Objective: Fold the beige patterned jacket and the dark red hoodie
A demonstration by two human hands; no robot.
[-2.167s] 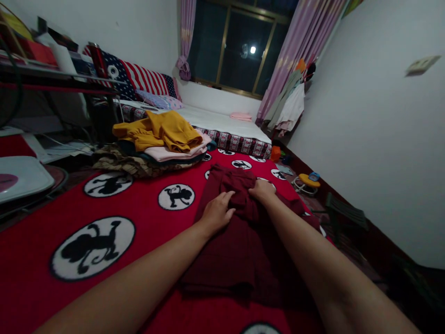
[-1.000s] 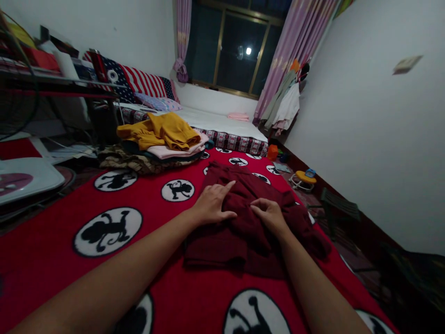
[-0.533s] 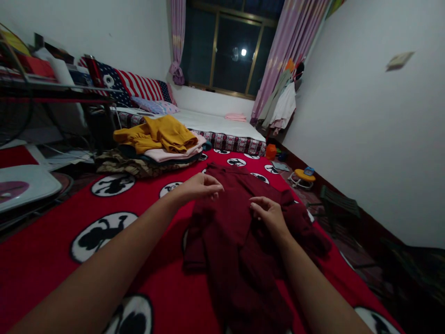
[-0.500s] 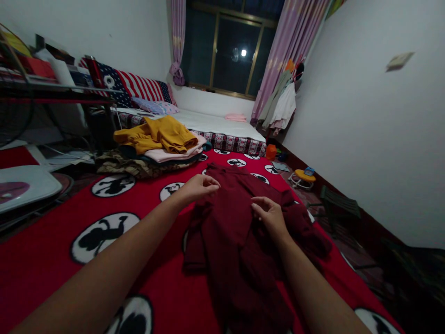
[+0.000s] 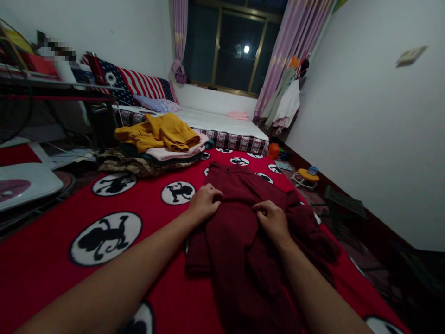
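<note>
A dark maroon garment (image 5: pixel 243 241) lies partly folded on a red blanket (image 5: pixel 149 222) printed with black monkey figures in white circles. My left hand (image 5: pixel 205 203) is closed, pinching the garment's cloth at its left side. About a hand's width to the right, my right hand (image 5: pixel 273 220) pinches the same garment with curled fingers. A strip of the cloth runs from both hands toward me, and a crumpled part (image 5: pixel 313 232) of the garment lies to the right.
A pile of clothes (image 5: pixel 160 139) topped by a yellow garment sits at the blanket's far left. Beyond it lies a white mattress (image 5: pixel 222 123) under a dark window. A white chair seat (image 5: pixel 24 181) stands at left. Toys (image 5: pixel 304 178) and a small dark stool (image 5: pixel 342 206) line the right wall.
The garment lay folded under flat hands, then my left hand lifted a flap. Now both hands have come back down and pinch the cloth, which stretches longer toward me.
</note>
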